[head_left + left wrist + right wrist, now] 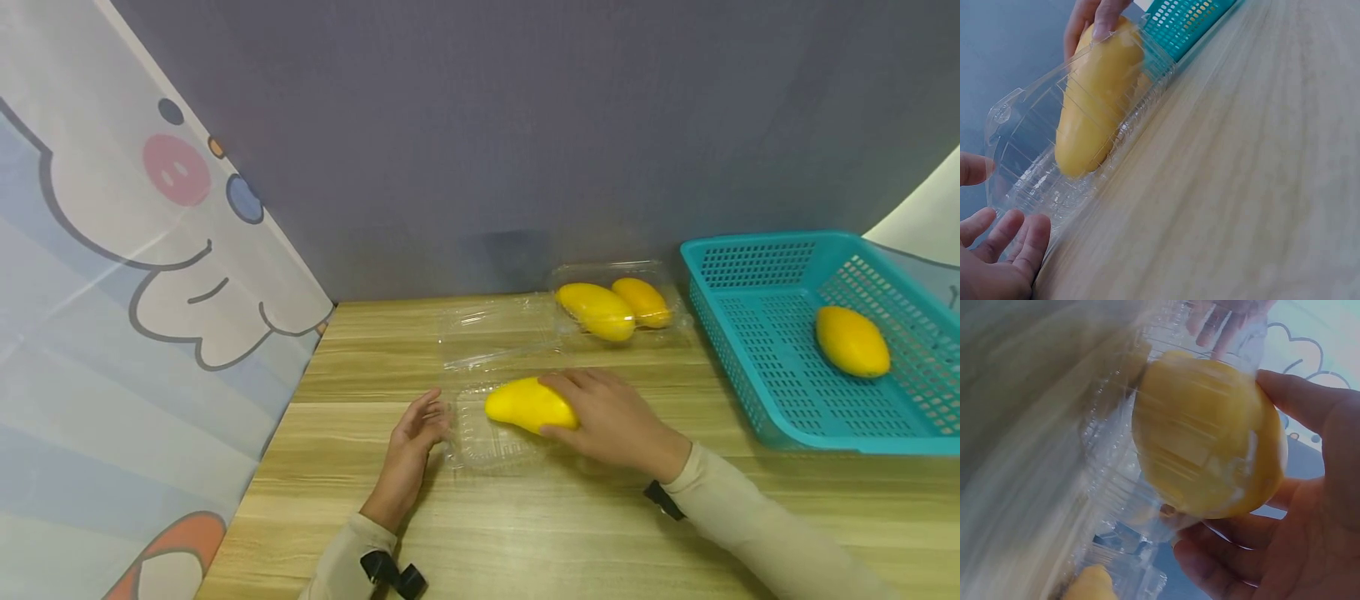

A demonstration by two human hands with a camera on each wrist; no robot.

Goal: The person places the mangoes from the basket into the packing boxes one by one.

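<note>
A yellow mango lies slantwise over a clear plastic clamshell box, within its walls in the left wrist view. My right hand grips the mango's right end, thumb on the near side and fingers round the far side. The box stands with its lid folded back on the table. At the box's left wall is my left hand, its fingers loosely bent and the fingertips right at the clear plastic. The mango's narrower end points toward the left hand.
A second clear box with two mangoes stands behind, against the grey wall. To the right, a teal basket holds one mango. A printed cartoon sheet borders the wooden table on the left.
</note>
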